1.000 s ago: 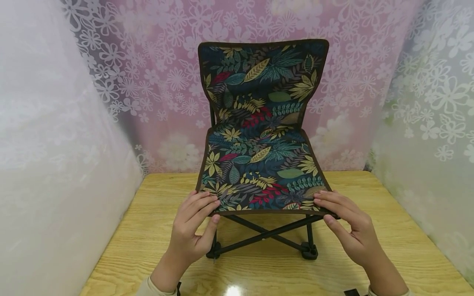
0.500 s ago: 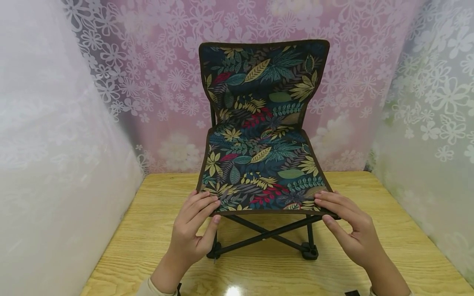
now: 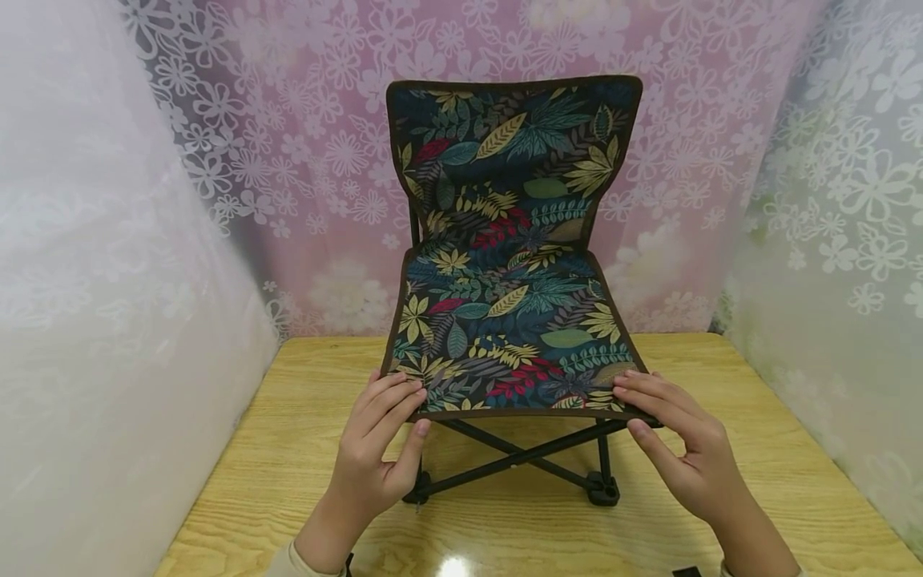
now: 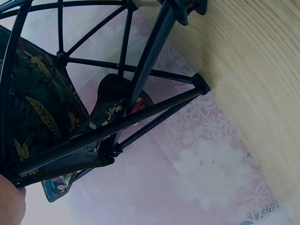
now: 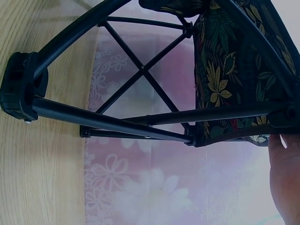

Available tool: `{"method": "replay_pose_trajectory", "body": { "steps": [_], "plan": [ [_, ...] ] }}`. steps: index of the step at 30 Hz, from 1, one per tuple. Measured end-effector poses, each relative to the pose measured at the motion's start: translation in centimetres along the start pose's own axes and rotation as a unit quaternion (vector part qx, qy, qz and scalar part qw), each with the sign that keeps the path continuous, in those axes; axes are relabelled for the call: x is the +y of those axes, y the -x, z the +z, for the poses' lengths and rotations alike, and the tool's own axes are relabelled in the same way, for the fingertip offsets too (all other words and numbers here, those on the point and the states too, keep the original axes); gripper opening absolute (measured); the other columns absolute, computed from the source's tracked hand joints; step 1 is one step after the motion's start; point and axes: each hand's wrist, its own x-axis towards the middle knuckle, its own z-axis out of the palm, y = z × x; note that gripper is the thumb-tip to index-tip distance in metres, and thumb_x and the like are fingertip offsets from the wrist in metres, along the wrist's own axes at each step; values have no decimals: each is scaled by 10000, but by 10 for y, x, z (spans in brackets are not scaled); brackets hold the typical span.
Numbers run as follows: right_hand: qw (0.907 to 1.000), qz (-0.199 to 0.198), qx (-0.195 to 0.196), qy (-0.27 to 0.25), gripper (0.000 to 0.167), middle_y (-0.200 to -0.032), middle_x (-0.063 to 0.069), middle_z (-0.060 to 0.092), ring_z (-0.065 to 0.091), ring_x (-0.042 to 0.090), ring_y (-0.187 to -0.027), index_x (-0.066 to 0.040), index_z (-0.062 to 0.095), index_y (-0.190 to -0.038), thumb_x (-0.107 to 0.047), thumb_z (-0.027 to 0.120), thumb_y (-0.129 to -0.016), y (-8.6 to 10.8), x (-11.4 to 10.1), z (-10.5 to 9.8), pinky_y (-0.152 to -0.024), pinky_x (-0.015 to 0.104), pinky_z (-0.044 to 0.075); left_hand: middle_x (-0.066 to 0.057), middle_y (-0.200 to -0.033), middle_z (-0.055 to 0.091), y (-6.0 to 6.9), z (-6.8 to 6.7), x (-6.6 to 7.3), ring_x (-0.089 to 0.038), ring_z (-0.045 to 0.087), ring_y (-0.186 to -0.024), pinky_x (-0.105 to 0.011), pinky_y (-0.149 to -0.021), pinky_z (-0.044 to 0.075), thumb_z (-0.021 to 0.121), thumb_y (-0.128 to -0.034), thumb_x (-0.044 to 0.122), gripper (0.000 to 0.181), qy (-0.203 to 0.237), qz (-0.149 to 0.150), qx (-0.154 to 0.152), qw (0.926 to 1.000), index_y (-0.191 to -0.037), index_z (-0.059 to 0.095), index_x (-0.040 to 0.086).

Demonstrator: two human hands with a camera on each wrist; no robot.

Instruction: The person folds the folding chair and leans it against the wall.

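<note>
I have a small chair (image 3: 505, 308) facing me, upright on a wood-grain table (image 3: 288, 449), near the middle of the head view. Its fabric is dark navy, crowded with printed leaves in yellow, teal, muted green, grey and a few bright reds, all bordered in dark brown trim. The backrest (image 3: 512, 152) flares at the top and narrows to a waist where it meets the seat (image 3: 515, 328), which widens again toward me. The cloth dips slightly across the backrest.

Beneath the seat I see black tubes, two of them making an X of crossed bars (image 3: 513, 461) at the front, ending in chunky black feet (image 3: 602, 490). Both wrist cameras give me the frame from below, with more crossed tubing further back.

The left hand (image 3: 371, 453) pinches one front corner of the seat, fingers laid over the fabric and thumb at the front edge. The right hand (image 3: 685, 453) holds the opposite corner the same way, its fingers lightly bent. Behind the chair I see a pink floral backdrop (image 3: 310, 160), flanked by pale sheeting (image 3: 94, 320).
</note>
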Motion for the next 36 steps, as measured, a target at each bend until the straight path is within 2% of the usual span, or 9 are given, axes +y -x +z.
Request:
{"method": "replay_pose_trajectory", "body": {
  "steps": [30,36],
  "plan": [
    [10000,-17,53,38,255,-1352,193,707,573,199,-1428,86,740,-1225,-66,690,-1026,3,2,-1,-1267,284,359,-239,-1072,750,-1,6,0,-443,665,-1078,-458,-1249,412,634,-1078,179,303,-151,165,94,9997,-1088,773,-90],
    [9997,86,16,225,269,-1339,183,716,582,187,-1419,56,751,-1234,-117,693,-1036,3,0,0,-1269,288,358,-228,-1062,751,1,7,-1,-442,663,-1073,-456,-1244,413,625,-1084,193,311,-240,108,113,9996,-1077,776,-79]
  ]
}}
